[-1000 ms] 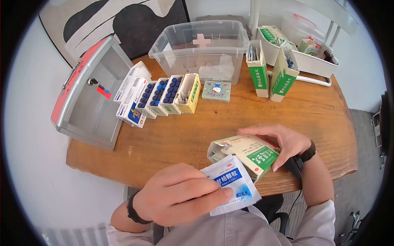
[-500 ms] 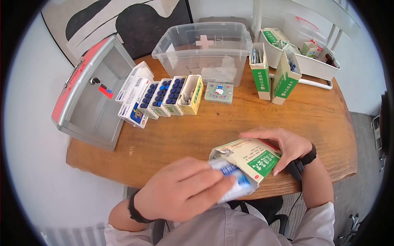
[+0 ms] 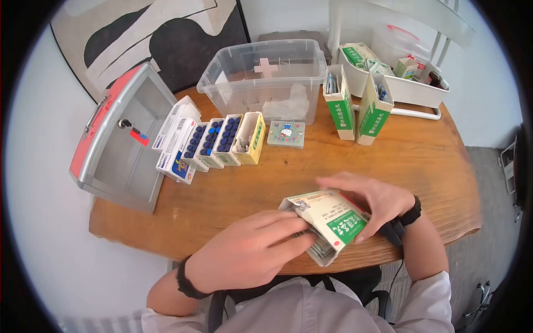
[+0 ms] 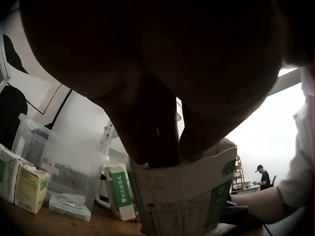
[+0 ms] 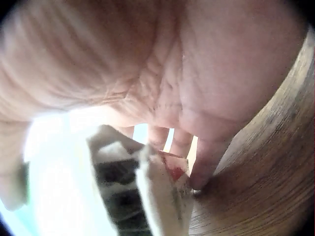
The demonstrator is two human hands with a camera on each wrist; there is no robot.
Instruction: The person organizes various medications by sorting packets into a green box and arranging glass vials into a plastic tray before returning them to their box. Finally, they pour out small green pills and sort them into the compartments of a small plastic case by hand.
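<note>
My right hand [image 3: 383, 202] grips a cream and green medicine box [image 3: 336, 216] from its far end, thumb on one side and fingers on the other. The box lies tilted near the table's front edge, its open end towards my left hand [image 3: 250, 247]. The left fingers and thumb reach down past the rim into that opening, and their tips are hidden. Edges of packets [image 3: 319, 250] show inside the box's mouth. In the left wrist view the box [image 4: 182, 196] stands below the dark fingers; I cannot tell whether they still pinch a sachet.
At the left stands a red-topped case [image 3: 119, 133], beside white boxes [image 3: 177, 139] and open boxes of blue-capped vials [image 3: 211, 144]. A clear bin [image 3: 261, 83], a small decorated case [image 3: 286, 134], two upright green boxes [image 3: 375, 116] and a white tray [image 3: 416, 91] stand behind.
My left hand has carried the blue and white sachet to the box's open end, and the sachet has gone from sight there. The right hand keeps its hold on the box.
</note>
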